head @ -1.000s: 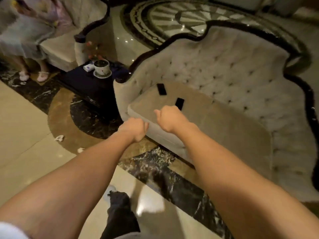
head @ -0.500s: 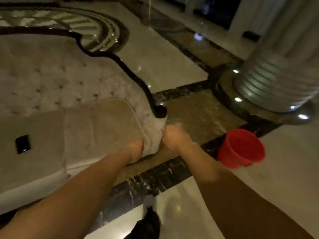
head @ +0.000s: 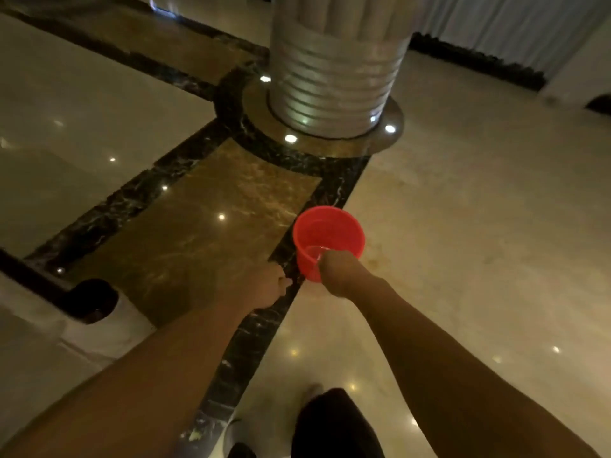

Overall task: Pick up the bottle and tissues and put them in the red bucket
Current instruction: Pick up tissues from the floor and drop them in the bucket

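Fingers [head: 325, 259] of the right hand [head: 340, 274] are curled shut over the near rim of the red bucket [head: 327, 239], around something pale and clear; whether it is the bottle I cannot tell. Polished marble floor [head: 479, 209] spreads all around, with a ribbed silver column [head: 334, 77] standing beyond the bucket. A white sofa corner [head: 82, 312] sits at the lower left. Left hand [head: 267, 287] hovers just left of the bucket, loosely curled, its grip unclear.

Right hand [head: 337, 271] over red bucket [head: 327, 236]
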A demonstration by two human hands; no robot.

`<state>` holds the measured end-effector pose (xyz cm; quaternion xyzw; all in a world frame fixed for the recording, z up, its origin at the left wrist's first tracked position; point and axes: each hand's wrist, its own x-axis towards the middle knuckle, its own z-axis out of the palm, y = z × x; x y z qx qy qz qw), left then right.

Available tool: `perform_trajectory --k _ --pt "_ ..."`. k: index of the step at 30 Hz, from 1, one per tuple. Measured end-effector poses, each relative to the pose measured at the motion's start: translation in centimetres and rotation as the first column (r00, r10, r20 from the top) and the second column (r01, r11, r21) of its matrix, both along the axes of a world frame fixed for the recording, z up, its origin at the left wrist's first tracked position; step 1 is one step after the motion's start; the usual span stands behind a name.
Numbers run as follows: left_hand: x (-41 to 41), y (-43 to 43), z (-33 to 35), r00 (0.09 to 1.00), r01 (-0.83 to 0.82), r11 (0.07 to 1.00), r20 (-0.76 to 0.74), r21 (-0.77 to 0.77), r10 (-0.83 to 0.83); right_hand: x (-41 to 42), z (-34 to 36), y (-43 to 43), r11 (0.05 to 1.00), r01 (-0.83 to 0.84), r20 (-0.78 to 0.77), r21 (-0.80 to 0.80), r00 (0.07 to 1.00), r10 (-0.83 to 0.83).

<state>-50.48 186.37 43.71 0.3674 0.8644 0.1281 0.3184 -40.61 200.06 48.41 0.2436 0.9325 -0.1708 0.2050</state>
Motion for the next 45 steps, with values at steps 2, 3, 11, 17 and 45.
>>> perform_trajectory --k 2,3,11,17,45 --pt "-1.2 5.5 -0.7 0.994 0.104 0.994 -0.019 -0.028 -0.105 -0.3 -1.1 4.8 0.998 0.051 -0.027 -0.027 0.998 -0.052" --pt "-1.8 7.9 -1.4 0.991 0.129 0.991 -0.029 -0.039 -0.130 -0.5 -1.5 7.0 0.996 0.086 -0.041 -0.038 0.995 -0.088" --pt "-7.4 24.8 -5.6 0.994 -0.097 0.995 0.052 0.012 0.097 -6.0 -5.5 26.3 0.984 0.138 -0.074 -0.112 0.986 -0.147" --pt "-11.4 32.9 -5.8 0.944 -0.288 0.958 0.174 0.015 0.281 -10.4 -6.2 35.6 0.954 0.251 -0.157 -0.165 0.948 -0.277" --pt "-16.3 36.6 -1.4 0.920 -0.288 0.956 -0.295 -0.054 0.260 -22.0 -5.7 38.3 0.932 -0.361 -0.036 -0.018 0.932 0.360"
